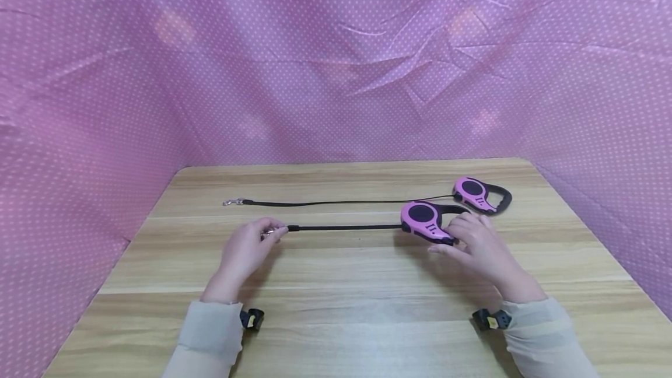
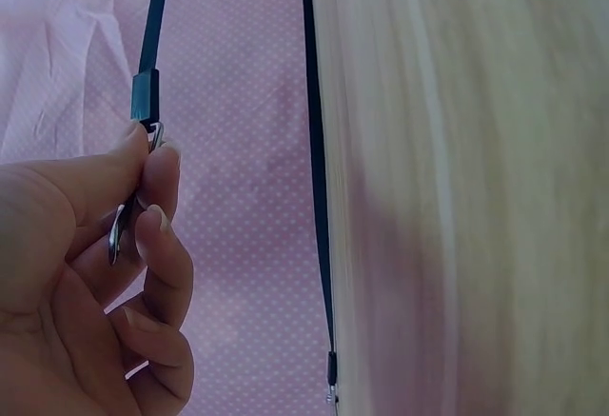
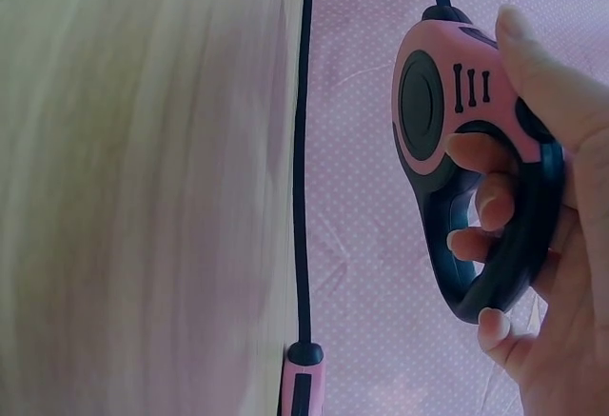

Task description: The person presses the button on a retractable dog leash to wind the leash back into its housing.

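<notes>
Pink-and-black plastic retractable leash point(image 1: 422, 214) held above pale wood-grain table point(image 1: 357, 302), nearer than matching 2nd leash point(image 1: 472, 190). Right hand point(image 1: 480, 249) grips black loop handle point(image 3: 525, 245); left hand point(image 1: 243, 254) pinches silvery metal clip point(image 2: 117, 243). Casing point(image 3: 449, 92) likely light, stiff; flat black strap point(image 1: 346, 227) probably soft. Best holds: handle, clip.

Near tbl point(image 1: 367, 308) free, but held lead point(image 1: 346, 227) blocks way twd rear lead point(image 1: 341, 202).

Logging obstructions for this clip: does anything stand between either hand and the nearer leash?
Nothing visible does: the left hand pinches the clip of the nearer leash, the right hand grips its handle. The other leash lies farther back.
</notes>
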{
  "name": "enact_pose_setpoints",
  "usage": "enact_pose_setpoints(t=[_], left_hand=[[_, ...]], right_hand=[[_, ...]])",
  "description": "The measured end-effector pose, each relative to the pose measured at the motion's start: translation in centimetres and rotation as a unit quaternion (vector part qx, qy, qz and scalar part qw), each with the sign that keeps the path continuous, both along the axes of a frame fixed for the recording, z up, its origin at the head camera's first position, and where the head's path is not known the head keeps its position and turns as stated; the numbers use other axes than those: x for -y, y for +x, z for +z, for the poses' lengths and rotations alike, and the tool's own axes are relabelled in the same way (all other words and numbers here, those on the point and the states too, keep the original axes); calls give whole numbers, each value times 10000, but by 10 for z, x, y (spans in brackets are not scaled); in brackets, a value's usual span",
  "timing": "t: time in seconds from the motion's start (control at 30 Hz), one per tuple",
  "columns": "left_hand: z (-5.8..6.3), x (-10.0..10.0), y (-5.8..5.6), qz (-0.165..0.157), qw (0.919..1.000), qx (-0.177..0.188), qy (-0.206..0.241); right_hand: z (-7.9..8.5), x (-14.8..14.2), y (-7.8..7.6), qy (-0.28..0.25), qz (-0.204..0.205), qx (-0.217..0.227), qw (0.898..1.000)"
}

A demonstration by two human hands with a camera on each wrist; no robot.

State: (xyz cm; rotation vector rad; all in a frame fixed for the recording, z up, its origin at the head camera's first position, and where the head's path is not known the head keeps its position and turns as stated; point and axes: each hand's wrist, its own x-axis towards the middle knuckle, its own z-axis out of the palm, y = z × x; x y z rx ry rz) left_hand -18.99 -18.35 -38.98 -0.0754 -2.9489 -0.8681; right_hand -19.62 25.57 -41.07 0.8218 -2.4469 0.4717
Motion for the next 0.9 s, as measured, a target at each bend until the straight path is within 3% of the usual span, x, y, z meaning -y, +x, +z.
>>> enact_pose_setpoints(t=[0.9], left_hand=[[1, -11, 1, -116, 9998, -54, -180]], right_hand=[[-3, 9, -1, 99, 194, -254, 9994]])
